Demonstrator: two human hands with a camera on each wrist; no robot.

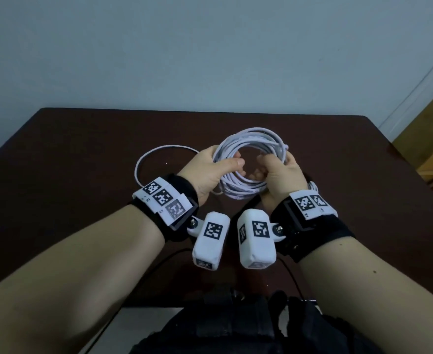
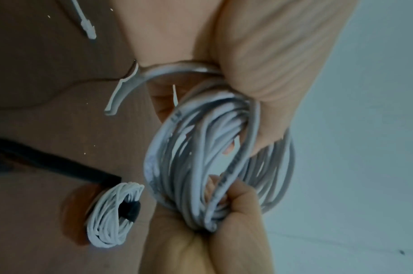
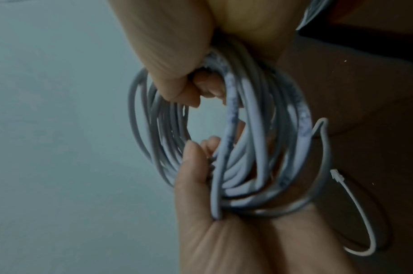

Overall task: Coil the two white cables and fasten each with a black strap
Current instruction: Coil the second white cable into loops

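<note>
Both hands hold a big coil of white cable (image 1: 251,139) above the dark brown table (image 1: 82,154). My left hand (image 1: 220,164) grips its left side, thumb over the strands. My right hand (image 1: 274,167) grips the right side, fingers curled through the ring. One loose loop of this cable (image 1: 159,152) trails onto the table at the left and ends in a plug (image 3: 336,175). A second, smaller white coil (image 2: 111,215) lies by my right wrist, bound with a black strap (image 2: 130,211). Another long black strap (image 2: 60,165) lies flat on the table beside it.
A pale wall (image 1: 210,47) rises right behind the table's far edge. The table's right edge (image 1: 399,149) borders a yellowish floor. Thin black wires (image 1: 294,279) run from the wrist cameras to dark gear at my waist (image 1: 223,328).
</note>
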